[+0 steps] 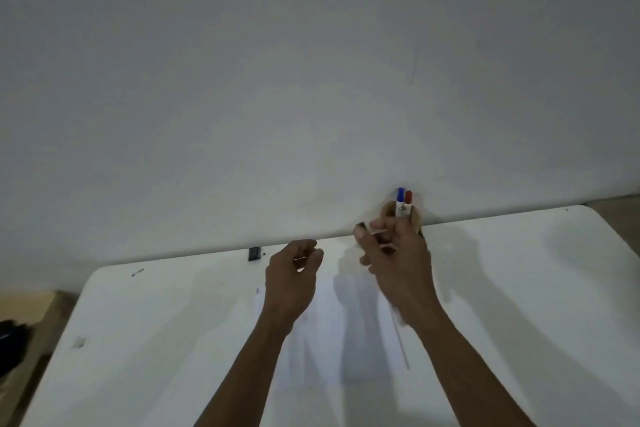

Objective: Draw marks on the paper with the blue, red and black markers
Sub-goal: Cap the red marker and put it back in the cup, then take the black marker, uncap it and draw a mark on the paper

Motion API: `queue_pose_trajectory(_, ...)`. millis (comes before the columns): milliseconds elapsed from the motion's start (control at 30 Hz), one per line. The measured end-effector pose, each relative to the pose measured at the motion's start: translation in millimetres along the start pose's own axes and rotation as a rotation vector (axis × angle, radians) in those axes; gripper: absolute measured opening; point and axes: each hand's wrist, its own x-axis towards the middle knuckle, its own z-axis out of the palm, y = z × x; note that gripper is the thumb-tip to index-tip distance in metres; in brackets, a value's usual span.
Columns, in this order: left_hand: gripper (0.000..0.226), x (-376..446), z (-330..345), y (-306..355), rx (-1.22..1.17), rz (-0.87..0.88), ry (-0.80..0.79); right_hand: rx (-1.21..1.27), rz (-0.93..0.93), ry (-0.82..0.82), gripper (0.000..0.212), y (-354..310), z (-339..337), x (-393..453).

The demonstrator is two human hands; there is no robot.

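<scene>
A white sheet of paper [322,340] lies on the white table [519,288] between my forearms. At the table's far edge a tan round holder [387,210] stands against the wall, with the blue marker [401,194] and the red marker [409,198] upright in it. My right hand [398,263] is just in front of the holder, fingers closed around a white-bodied marker whose black cap [360,228] sticks out to the left. My left hand [291,274] hovers a little left of it above the paper's top, fingers curled with nothing visible in them.
A grey wall rises right behind the table. A small black object [254,254] sits at the far edge, and a small grey patch [80,342] near the left edge. Beyond that left edge are the floor and a dark object [10,340].
</scene>
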Motion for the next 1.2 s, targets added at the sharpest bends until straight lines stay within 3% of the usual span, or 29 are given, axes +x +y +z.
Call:
queue_pose_trajectory(233, 0.020, -41, -105, -5, -0.072, 0.023, -0.139, -0.194, 0.033, -0.291, 0.018, 12, 62, -76)
queue_pose_trajectory(400, 0.011, -59, -144, -18, -0.048, 0.077, -0.243, -0.320, -0.063, -0.384, 0.014, 4, 89, -106)
queue_pose_trajectory(567, 0.011, -64, -167, -31, -0.249, 0.008, -0.114, -0.509, -0.076, -0.416, 0.018, -2, 88, -115)
queue_pose_trajectory(767, 0.007, -67, -186, -41, -0.138, 0.083, -0.219, 0.035, 0.065, -0.261, 0.025, -15, 79, -120)
queue_pose_trajectory(900, 0.008, -67, -177, -43, 0.059, 0.191, -0.194, 0.369, 0.229, -0.194, 0.018, -12, 95, -121)
queue_pose_trajectory(1067, 0.007, -66, -163, -45, 0.111, 0.234, -0.184, 0.330, 0.247, -0.249, 0.014, 8, 117, -123)
queue_pose_trajectory(1200, 0.013, -61, -158, -50, 0.121, 0.140, -0.244, 0.309, 0.253, -0.284, 0.017, 26, 117, -109)
